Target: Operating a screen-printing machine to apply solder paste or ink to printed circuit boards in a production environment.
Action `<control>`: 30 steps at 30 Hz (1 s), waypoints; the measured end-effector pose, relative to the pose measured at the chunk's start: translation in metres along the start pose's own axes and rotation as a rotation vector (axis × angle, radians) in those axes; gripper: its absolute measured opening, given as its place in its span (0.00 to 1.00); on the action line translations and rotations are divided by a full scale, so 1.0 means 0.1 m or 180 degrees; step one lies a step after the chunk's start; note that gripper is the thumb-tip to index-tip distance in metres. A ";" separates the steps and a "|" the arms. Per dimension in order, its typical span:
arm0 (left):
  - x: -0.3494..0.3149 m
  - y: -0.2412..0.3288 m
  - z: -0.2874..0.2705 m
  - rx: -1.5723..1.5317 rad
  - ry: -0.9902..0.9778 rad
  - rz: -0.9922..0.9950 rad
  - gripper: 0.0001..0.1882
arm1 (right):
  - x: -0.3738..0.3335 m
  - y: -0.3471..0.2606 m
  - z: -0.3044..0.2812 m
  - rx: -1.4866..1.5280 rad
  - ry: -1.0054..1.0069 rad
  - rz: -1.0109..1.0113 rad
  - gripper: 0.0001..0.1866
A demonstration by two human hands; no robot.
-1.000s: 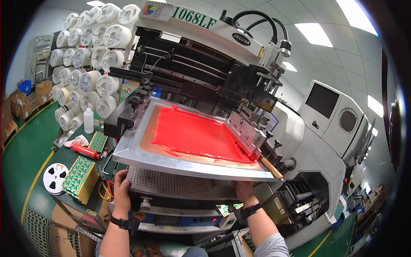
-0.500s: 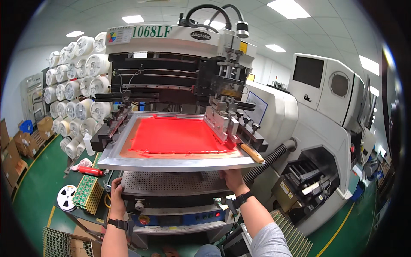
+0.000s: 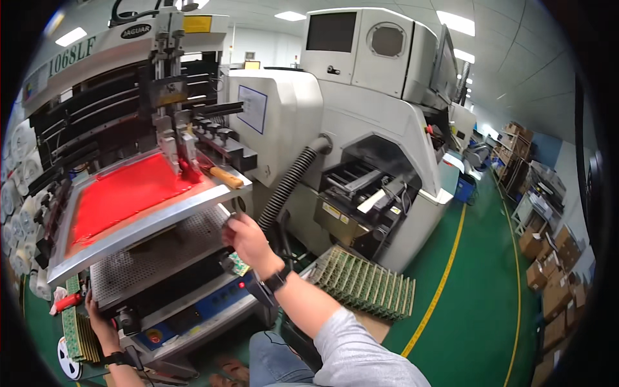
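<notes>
A printing machine [image 3: 138, 48] stands at the left, its metal-framed screen [image 3: 148, 226] tilted in view. Bright red paste [image 3: 132, 193] covers much of the screen's mesh. Below the frame lies a perforated metal plate [image 3: 122, 277]. My left hand [image 3: 102, 326] is at the plate's front left corner, fingers stretched upward along its edge. Off the plate's right end, my right hand [image 3: 250, 242] has bent fingers, blurred; whether anything is in them I cannot make out. A wooden-handled spatula [image 3: 225, 177] lies on the screen's right corner, its blade in the paste.
Several green circuit boards [image 3: 364, 284] stand in a row at my right, with more stacked boards [image 3: 80, 332] at the left. A ribbed black hose [image 3: 290, 184] runs down from a white machine [image 3: 380, 129]. Cardboard boxes [image 3: 558, 297] line the far right.
My view has swung to the right, so the printer sits further left. My right hand has come out from under the screen frame's right side. My left hand remains by the plate's corner.
</notes>
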State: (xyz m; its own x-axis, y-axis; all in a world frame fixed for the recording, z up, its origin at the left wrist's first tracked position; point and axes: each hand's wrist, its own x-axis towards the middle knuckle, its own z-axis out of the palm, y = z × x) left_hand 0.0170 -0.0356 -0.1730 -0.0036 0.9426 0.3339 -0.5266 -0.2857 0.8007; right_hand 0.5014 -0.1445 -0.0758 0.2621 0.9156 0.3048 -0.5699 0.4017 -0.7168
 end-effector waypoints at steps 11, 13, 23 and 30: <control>0.03 -0.06 0.19 0.0137 0.0044 0.0092 0.24 | -1.69 0.94 -1.86 0.0534 0.2173 0.1539 0.05; -0.01 0.02 0.30 0.0062 0.0074 -0.0041 0.25 | -1.62 1.00 -1.79 0.0245 0.2089 0.1546 0.05; -0.07 0.08 0.31 0.0119 0.0173 -0.0081 0.26 | -1.01 1.28 -1.41 0.0028 0.1716 0.1560 0.05; -0.08 0.14 0.24 0.0277 0.0241 0.0028 0.25 | -0.77 1.46 -1.34 0.0096 0.1499 0.1377 0.08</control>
State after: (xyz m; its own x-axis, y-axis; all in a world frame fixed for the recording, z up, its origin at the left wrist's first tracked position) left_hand 0.0302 -0.0514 -0.1522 -0.0738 0.9494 0.3054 -0.4504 -0.3049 0.8392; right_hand 0.5023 -0.1586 -0.2877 0.3138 0.8935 -0.3213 -0.7208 0.0039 -0.6932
